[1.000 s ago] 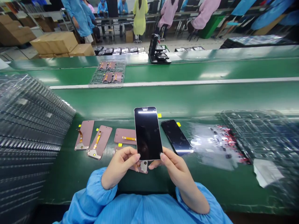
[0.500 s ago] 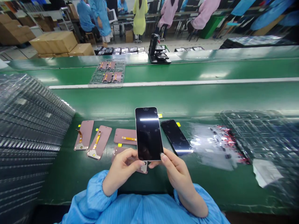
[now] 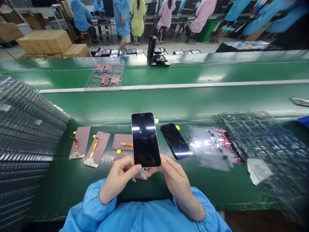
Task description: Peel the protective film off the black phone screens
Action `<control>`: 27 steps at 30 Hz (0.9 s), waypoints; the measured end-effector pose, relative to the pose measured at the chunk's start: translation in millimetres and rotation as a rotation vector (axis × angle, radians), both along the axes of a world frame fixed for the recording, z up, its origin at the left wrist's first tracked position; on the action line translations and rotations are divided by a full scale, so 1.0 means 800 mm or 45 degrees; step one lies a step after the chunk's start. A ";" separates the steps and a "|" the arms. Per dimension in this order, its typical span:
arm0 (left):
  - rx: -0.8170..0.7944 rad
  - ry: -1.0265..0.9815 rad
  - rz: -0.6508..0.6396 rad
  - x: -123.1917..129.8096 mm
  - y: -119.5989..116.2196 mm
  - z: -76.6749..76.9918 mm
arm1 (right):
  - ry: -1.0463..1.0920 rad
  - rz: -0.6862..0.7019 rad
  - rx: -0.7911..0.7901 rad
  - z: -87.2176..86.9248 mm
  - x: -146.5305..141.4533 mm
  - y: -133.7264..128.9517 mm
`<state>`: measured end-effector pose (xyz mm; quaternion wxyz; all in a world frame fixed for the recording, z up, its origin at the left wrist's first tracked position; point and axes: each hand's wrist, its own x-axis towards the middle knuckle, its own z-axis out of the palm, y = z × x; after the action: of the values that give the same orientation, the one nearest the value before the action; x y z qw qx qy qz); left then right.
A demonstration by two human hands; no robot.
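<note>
A phone with a black screen and a pale rim (image 3: 145, 140) is held up in front of me, screen toward me. My left hand (image 3: 122, 174) grips its lower left corner with thumb and fingers. At the lower right corner my right hand (image 3: 172, 175) pinches the edge. Partly hidden behind it lie a pinkish display panel with an orange ribbon cable (image 3: 120, 141) and another pinkish panel (image 3: 116, 158). Two more pinkish panels, one on the far left (image 3: 82, 138) and one beside it (image 3: 100, 143), rest on the green bench. A dark phone screen (image 3: 175, 141) lies to the right.
Stacked clear plastic trays (image 3: 31, 129) rise on the left, and more clear trays (image 3: 256, 129) lie on the right. Clear plastic bags (image 3: 207, 148) and white paper (image 3: 258, 170) are near them. Ahead, a tray (image 3: 90, 82) holds several panels; a black stand (image 3: 152, 53) is farther back.
The view has turned slightly right, so the bench contents appear shifted left. Both hands still hold the phone. My right thumb has moved from the screen's lower corner toward the side edge.
</note>
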<state>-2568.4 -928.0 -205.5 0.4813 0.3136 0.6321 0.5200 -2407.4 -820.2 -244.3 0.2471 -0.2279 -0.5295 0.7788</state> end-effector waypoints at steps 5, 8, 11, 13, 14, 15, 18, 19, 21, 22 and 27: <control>-0.003 -0.059 -0.018 -0.001 0.001 0.000 | 0.047 0.041 0.006 0.001 -0.001 0.002; -0.014 -0.112 -0.065 -0.005 0.000 -0.004 | -0.031 0.028 0.121 -0.002 0.001 0.004; 0.021 -0.251 -0.159 -0.018 0.002 -0.008 | -0.087 0.047 0.169 -0.001 0.003 0.009; 0.095 -0.336 -0.132 -0.034 0.007 -0.007 | -0.089 0.120 0.162 0.003 0.003 0.014; 0.125 -0.363 -0.080 -0.044 0.011 -0.005 | -0.095 0.177 0.155 0.004 0.002 0.016; 0.135 -0.386 -0.017 -0.054 0.016 -0.002 | -0.107 0.245 0.145 0.004 0.000 0.018; 0.029 -0.478 0.109 -0.089 0.038 0.006 | -0.174 0.395 0.072 -0.004 -0.006 0.024; -0.018 -0.492 0.137 -0.101 0.047 0.008 | -0.197 0.384 0.052 -0.009 -0.009 0.025; -0.062 -0.475 0.210 -0.126 0.069 0.008 | -0.254 0.259 0.114 -0.024 -0.014 0.028; -0.058 -0.452 0.261 -0.138 0.081 0.007 | -0.292 0.176 0.211 -0.033 -0.016 0.029; -0.025 -0.266 0.600 -0.194 0.147 -0.018 | -0.477 -0.040 1.033 -0.074 -0.022 0.026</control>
<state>-2723.3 -810.3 -219.6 0.4125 0.0976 0.6395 0.6413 -2425.0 -799.6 -303.6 0.2282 -0.2576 -0.8243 0.4496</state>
